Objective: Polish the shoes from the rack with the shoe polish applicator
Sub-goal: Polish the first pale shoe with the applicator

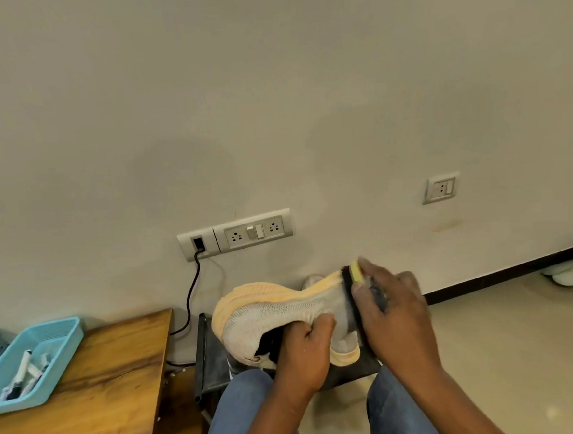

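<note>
Head view takes in mostly a plain cream wall (pixel 269 82), which fills the upper part of the picture and meets a pale tiled floor (pixel 506 320) along a dark skirting strip. At the lower left stands a wooden worktop (pixel 97 392) carrying a light blue plastic tray (pixel 61 337) with a few small tubes or pens lying in it. In front of the person's blue-jeaned knees, a dark low rack (pixel 210 357) is largely hidden behind the shoe (pixel 278 310), a white knit trainer with a pale orange sole, held up on its side above the lap with the sole turned toward the wall. The left hand (pixel 305 354) grips the shoe at its opening, fingers curled into the collar. The right hand (pixel 391 307) is closed around the shoe polish applicator (pixel 354 280), whose yellow and black end presses against the shoe's heel part; motion blur softens it. On the wall sit a long switch-and-socket plate (pixel 235 234) with a black cable (pixel 193 291) hanging from it, and a small single socket (pixel 440 188) further right. White objects lie on the floor at the far right edge.
</note>
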